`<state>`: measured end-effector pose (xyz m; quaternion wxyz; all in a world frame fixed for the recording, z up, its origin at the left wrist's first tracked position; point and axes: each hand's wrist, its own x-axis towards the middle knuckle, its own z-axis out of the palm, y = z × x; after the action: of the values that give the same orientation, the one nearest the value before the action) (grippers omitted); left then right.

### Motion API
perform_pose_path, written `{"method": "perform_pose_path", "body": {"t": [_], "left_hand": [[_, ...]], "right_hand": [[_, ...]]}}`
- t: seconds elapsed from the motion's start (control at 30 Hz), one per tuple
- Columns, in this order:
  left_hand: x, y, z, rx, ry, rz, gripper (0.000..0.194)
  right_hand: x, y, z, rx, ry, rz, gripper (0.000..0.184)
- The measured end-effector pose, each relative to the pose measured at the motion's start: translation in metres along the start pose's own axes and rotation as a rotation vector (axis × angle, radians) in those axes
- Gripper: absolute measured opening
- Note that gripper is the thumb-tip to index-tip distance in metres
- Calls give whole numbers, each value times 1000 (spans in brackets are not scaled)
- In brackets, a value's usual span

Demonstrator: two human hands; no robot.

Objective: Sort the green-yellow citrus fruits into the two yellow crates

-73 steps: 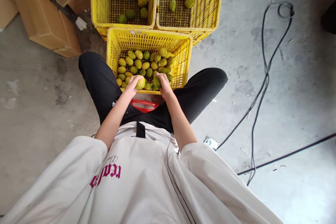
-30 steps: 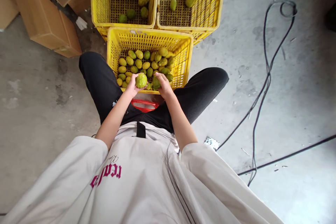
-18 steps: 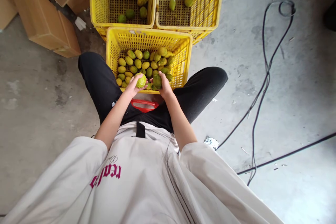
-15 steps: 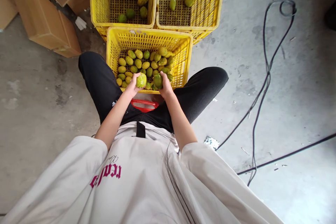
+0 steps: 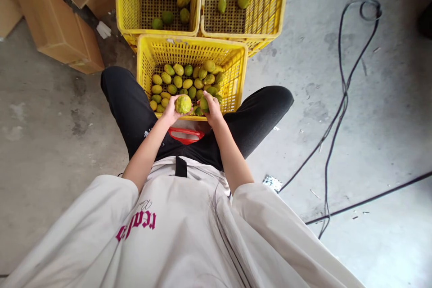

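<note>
Over the near crate [image 5: 192,41], the left hand [image 5: 171,108] grips a just-turned yellowish fruit [image 5: 183,104], the right hand [image 5: 213,111] a green fruit [image 5: 204,105]

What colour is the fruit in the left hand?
The fruit in the left hand is mottled yellow-green, seen in the head view.

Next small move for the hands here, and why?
Probably roll the yellow-green citrus fruit over in the left hand: its underside is hidden from view, and the right hand is occupied with a greener citrus fruit.
</note>
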<state>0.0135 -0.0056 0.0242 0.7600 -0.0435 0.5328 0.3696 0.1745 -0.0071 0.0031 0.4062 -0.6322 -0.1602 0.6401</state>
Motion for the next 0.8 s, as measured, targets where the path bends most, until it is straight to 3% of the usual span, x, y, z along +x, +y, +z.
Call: {"method": "perform_pose_path", "body": {"t": [0.2, 0.43, 0.63, 0.8], "left_hand": [[-4, 1, 1, 35, 38, -79, 40], [-3, -4, 0, 101, 61, 99, 14], [3, -5, -2, 34, 168, 127, 15], [7, -2, -3, -22, 182, 126, 18]], "right_hand": [[11, 4, -1, 121, 54, 89, 45], [18, 6, 0, 244, 56, 197, 32], [11, 4, 1, 189, 53, 121, 43], [8, 4, 0, 127, 53, 49, 36]]}}
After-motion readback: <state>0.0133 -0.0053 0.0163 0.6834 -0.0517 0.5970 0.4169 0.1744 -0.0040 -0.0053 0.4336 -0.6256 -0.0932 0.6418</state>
